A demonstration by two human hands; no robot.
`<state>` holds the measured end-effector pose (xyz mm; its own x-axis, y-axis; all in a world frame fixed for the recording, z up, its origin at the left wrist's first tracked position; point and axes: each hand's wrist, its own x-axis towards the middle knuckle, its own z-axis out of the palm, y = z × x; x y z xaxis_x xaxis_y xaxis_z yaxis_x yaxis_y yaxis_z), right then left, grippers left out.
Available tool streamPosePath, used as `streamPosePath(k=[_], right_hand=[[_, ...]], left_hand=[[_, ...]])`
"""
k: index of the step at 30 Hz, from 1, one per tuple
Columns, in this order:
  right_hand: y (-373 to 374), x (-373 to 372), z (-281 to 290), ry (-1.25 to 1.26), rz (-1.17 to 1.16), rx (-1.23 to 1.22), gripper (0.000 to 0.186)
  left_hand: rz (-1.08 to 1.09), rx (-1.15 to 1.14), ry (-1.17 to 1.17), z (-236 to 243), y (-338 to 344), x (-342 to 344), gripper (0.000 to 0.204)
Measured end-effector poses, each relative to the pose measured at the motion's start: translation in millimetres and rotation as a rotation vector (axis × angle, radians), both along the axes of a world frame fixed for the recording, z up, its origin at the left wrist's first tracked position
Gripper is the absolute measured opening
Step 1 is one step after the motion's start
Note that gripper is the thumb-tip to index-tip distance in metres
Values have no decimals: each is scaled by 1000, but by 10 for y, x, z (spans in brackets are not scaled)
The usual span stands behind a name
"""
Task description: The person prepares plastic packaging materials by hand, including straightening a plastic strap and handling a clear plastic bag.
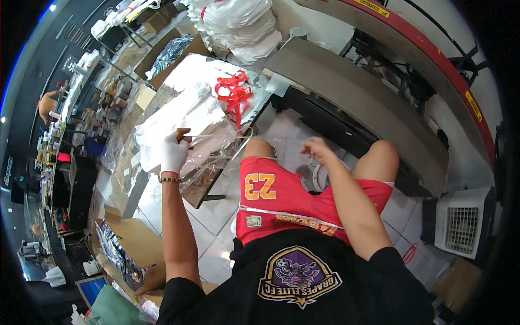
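Note:
My left hand [174,153], in a white glove with bare fingertips, is above the near edge of a table. Its fingers are closed on a sheet of clear plastic [216,157], thin and see-through, which spreads rightward toward my knee. Beneath and beyond that hand lies a pile of white fabric [179,122]. My right hand [319,150], bare and slightly blurred, is raised between my knees with its fingers curled together. Whatever it may be pinching is too small to name. A tangle of red ribbon [234,93] rests on the tabletop, right of the fabric.
Tall stacks of folded white cloth [246,24] stand behind the table. A long grey metal bench [346,97] runs along the right. An open cardboard box [130,244] is on the floor at the left, and a grey fan-like unit [460,222] at the right. Another person [49,103] is far left.

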<state>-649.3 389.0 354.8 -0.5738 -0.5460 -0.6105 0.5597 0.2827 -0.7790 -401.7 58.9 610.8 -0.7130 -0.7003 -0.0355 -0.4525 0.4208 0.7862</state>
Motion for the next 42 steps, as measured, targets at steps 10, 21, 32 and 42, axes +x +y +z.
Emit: streamPosePath(k=[10, 21, 32, 42], right_hand=[[-263, 368, 2369, -211, -25, -787, 27], [-616, 746, 2170, -183, 55, -805, 58], [-111, 762, 1724, -44, -74, -600, 28], [-253, 977, 1650, -47, -144, -431, 34]], left_hand=[[-50, -552, 246, -167, 640, -435, 12], [-84, -78, 461, -283, 1277, -558, 15], [-206, 574, 382, -481, 1555, -447, 24], [-327, 168, 412, -729, 1842, -485, 29]])
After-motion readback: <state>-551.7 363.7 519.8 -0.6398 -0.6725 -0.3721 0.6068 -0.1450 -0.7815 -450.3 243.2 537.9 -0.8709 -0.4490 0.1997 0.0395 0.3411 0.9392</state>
